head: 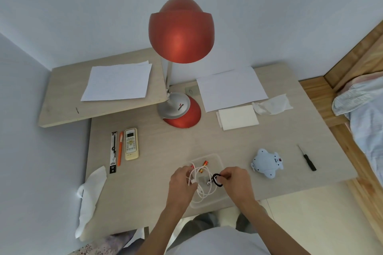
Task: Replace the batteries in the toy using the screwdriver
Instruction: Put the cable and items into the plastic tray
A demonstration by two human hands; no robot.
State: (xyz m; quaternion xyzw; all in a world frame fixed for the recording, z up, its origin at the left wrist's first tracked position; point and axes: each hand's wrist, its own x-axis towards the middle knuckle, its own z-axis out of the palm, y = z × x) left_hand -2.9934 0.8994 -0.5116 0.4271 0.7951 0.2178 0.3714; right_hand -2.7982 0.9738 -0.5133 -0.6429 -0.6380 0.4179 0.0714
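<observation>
A light blue animal-shaped toy (267,162) lies belly-up on the desk, right of a clear plastic tray (215,158). Further right lies a small black screwdriver (308,159), untouched. The tray holds two orange batteries (204,166), a tangled white cable (202,191) and small bits. My left hand (182,182) is inside the tray, fingers closed on the white cable. At the tray's right side, my right hand (235,180) pinches a black ring-shaped band (217,180).
A red desk lamp (180,37) rises at the middle back, its base (182,114) on the desk. A remote (131,144), orange pen (120,148) and black packet (113,152) lie at left. Papers (231,89) and tissues (271,104) sit behind. A bed (364,114) stands at right.
</observation>
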